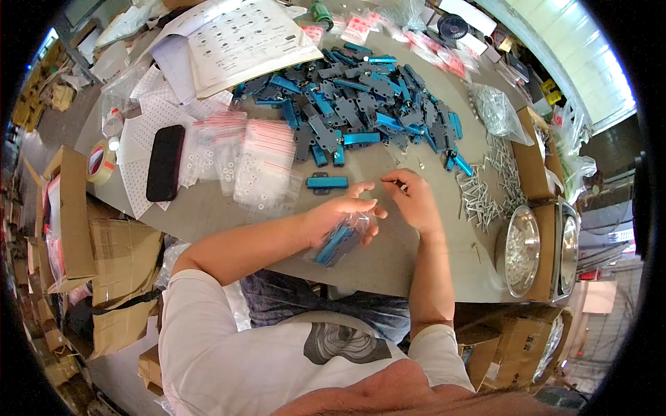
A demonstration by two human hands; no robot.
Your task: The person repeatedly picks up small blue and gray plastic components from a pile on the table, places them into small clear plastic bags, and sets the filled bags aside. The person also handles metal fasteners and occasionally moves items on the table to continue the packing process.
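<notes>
My left hand (pixel 333 216) is closed around a small clear plastic bag (pixel 356 223), with a blue and dark grey part (pixel 336 243) inside it. To its right, my right hand (pixel 417 202) is raised over the table with thumb and fingers pinched together on a tiny dark thing, too small to name. The two hands are apart. Just beyond the left hand lies a single blue and grey part (pixel 327 182). Farther back is a large heap of similar blue and dark grey parts (pixel 361 97). Red-striped zip bags (pixel 267 152) holding small white rings lie left of my hands.
Loose silver screws (pixel 485 194) spread at the right, near a metal bowl (pixel 535 239) of small pale pieces. A black phone (pixel 166 163) and a tape roll (pixel 102 164) lie left. Printed sheets (pixel 243 41) cover the back left. Cardboard boxes (pixel 534 159) line the right edge.
</notes>
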